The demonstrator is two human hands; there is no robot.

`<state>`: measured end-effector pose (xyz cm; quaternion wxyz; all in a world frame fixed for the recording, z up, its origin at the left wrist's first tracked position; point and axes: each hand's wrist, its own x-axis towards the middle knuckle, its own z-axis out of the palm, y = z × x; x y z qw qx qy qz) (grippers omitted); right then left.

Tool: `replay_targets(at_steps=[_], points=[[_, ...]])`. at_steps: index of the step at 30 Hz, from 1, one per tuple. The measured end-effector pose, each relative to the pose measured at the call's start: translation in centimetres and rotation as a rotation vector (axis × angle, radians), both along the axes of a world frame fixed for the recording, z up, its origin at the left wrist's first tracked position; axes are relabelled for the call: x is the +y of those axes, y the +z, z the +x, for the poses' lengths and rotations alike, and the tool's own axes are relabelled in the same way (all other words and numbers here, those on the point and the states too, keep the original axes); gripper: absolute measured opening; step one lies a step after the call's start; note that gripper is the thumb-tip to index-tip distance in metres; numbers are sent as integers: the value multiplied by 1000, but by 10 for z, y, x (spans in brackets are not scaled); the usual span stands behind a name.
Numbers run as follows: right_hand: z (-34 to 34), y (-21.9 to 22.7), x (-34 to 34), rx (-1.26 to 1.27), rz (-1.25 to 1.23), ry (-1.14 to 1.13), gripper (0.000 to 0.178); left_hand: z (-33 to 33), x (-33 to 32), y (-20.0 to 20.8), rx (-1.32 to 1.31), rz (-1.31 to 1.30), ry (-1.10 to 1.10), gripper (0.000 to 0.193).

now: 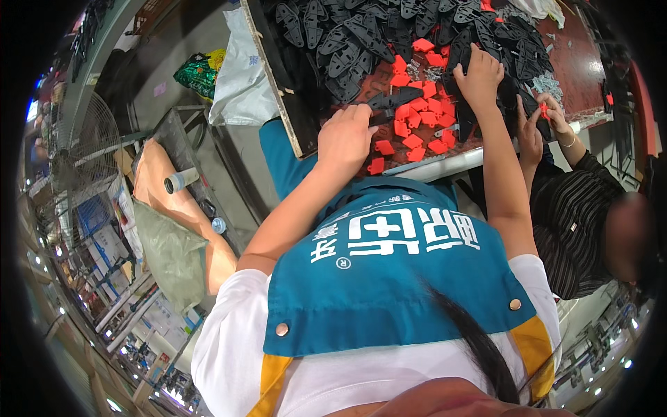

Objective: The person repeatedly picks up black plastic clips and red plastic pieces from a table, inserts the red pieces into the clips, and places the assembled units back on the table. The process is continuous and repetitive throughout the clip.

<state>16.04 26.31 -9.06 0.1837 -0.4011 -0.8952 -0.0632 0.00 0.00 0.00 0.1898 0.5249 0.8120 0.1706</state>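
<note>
My left hand (344, 137) is at the near left of the red worktable (573, 62), fingers curled down and thumb toward the red pieces. What it holds, if anything, is hidden under it. Just beyond its thumb lies a black wing-shaped plastic part (393, 99). My right hand (481, 80) reaches farther over the table, its fingers apart. Its thumb and index finger touch a black plastic part (459, 57) at the edge of the heap. Small red plastic pieces (424, 111) lie scattered between my hands, with small metal springs (415, 72) among them.
A heap of black plastic parts (354, 42) covers the far side. At right, a co-worker's hands (545, 118) hold a small red piece. A raised board (278, 83) edges the table at left. A white sack (243, 76), a fan and a bench stand left.
</note>
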Motion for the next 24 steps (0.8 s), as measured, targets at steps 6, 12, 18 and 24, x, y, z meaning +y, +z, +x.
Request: replay_targets(at_steps=[6,12,18,24], points=[[-20,27,-13,198,-282,451,31,3,10,-8,-473,89,71,30],[-4,7,-23,-16,-158,357,45,5,6,-12,-801,129,113,30],[0,1,-38,11,-180,362,50,9,1,-27,-955,151,163,28],[-7,-3,-132,69,-370,250,70,15,-9,-23,-895,27,172,24]])
